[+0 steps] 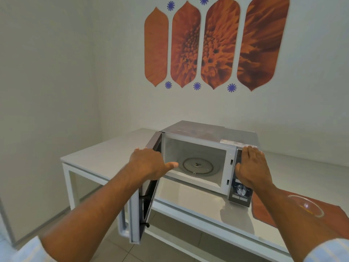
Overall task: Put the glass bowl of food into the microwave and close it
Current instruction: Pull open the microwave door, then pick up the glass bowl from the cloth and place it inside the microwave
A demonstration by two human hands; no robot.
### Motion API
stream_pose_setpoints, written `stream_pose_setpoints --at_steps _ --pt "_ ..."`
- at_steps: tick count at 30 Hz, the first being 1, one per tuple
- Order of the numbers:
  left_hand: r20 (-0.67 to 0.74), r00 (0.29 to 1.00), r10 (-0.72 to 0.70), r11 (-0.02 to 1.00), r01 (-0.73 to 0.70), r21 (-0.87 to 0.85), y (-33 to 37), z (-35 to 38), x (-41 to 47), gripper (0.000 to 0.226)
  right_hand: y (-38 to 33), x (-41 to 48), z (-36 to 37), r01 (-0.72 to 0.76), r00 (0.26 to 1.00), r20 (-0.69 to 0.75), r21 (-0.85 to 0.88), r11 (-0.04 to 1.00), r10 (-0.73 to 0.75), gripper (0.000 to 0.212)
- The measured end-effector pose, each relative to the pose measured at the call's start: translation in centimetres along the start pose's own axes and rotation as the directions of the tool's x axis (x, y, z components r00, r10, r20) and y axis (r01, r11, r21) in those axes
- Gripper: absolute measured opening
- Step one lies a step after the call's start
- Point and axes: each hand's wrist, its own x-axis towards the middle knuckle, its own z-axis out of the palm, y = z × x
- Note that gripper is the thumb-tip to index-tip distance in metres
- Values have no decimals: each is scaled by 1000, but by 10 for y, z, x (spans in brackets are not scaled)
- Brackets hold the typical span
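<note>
A silver microwave (205, 133) stands on a white table, its door (149, 195) swung wide open to the left. Inside, the round glass turntable (198, 166) lies bare. My left hand (151, 162) rests on the top edge of the open door, thumb pointing toward the cavity. My right hand (252, 167) lies flat against the control panel at the microwave's right front, above the dial (240, 190). The glass bowl (306, 206) sits on an orange mat at the right, partly hidden behind my right forearm; its contents are hard to make out.
The white table (105, 157) has a glass top and a white frame, standing against a pale wall with orange flower decals (215, 46). The orange mat (264, 210) lies right of the microwave. Tiled floor shows below the table.
</note>
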Motion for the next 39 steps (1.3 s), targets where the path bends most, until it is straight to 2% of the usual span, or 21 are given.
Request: stream_pose_setpoints --at_steps 4,7,15,19,21,24,25,27,30,34,36,39 --pt "-16 999 -41 993 42 112 -11 0 -5 85 0 -1 0 2 1000 5 -7 1000 -2 68" --pt "-40 997 -67 985 73 156 -22 5 -4 91 -1 0 0 -2 1000 4 -7 1000 2 67" --pt "-108 983 -146 984 156 88 -41 12 4 101 -2 0 3 -6 1000 -16 -13 1000 6 66" --pt "-189 963 -192 967 219 134 -37 15 5 102 -7 0 -1 -35 999 -2 1 999 35 68" --pt "-263 945 -197 975 216 46 -33 20 9 105 -11 -2 -6 -40 999 -6 28 999 40 67" --pt "-378 920 -101 975 16 -222 -16 30 29 106 -17 -9 -13 -60 996 -53 94 994 65 66" --pt "-398 915 -69 930 -86 -358 -3 33 36 101 -16 -13 -15 -83 993 -78 114 990 92 68" --pt "-434 899 -60 745 -249 -619 24 42 46 79 -17 -21 -21 -141 979 -123 162 977 161 72" --pt "-448 894 -17 489 -383 -783 73 54 57 62 -11 -38 -32 -246 939 -178 246 937 294 73" --pt "-415 906 82 269 -421 -866 143 65 60 54 11 -66 -41 -373 874 -190 325 869 447 72" --pt "-379 912 160 161 -403 -901 178 69 57 54 26 -79 -42 -442 841 -177 322 837 511 71" --pt "-320 914 251 53 -343 -938 222 73 55 57 46 -92 -39 -510 806 -144 325 797 575 71"
